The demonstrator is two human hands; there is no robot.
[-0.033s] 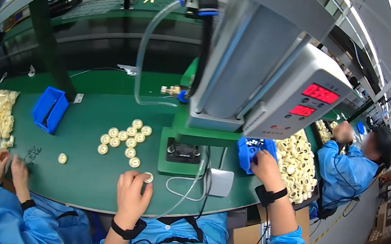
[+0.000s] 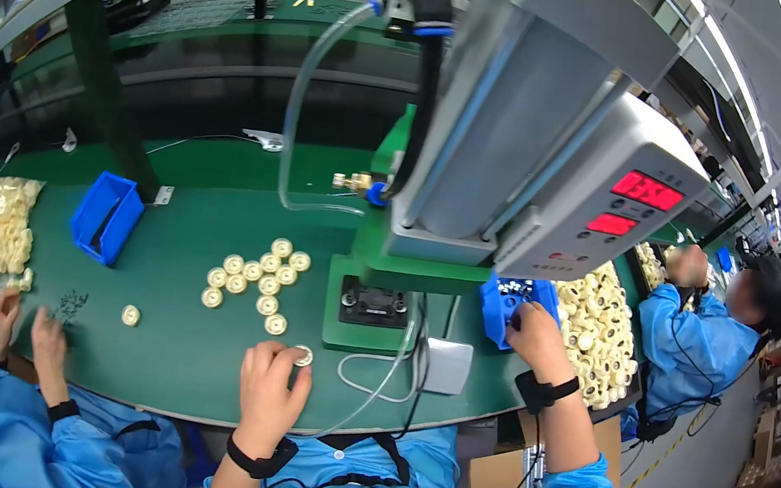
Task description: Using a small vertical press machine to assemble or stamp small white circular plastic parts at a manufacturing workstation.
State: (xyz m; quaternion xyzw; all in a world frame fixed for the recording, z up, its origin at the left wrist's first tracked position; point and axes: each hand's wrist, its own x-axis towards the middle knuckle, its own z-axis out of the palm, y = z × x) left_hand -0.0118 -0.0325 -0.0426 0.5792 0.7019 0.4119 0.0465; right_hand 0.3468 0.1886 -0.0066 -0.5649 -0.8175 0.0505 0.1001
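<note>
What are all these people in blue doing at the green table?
A person in a blue coat sits at a green workbench. Their left hand pinches a small cream ring, near a cluster of similar rings. Their right hand reaches into a small blue bin beside a press machine. Co-workers sit on either side.

**Ring and parts bin at the press station**

A small cream-white plastic ring (image 2: 303, 356) lies flat on the green bench top, pinched at the fingertips of the left hand (image 2: 273, 388). A small blue parts bin (image 2: 505, 307), open-topped and tilted, sits just right of the press base; the right hand (image 2: 538, 337) reaches into it.
</note>
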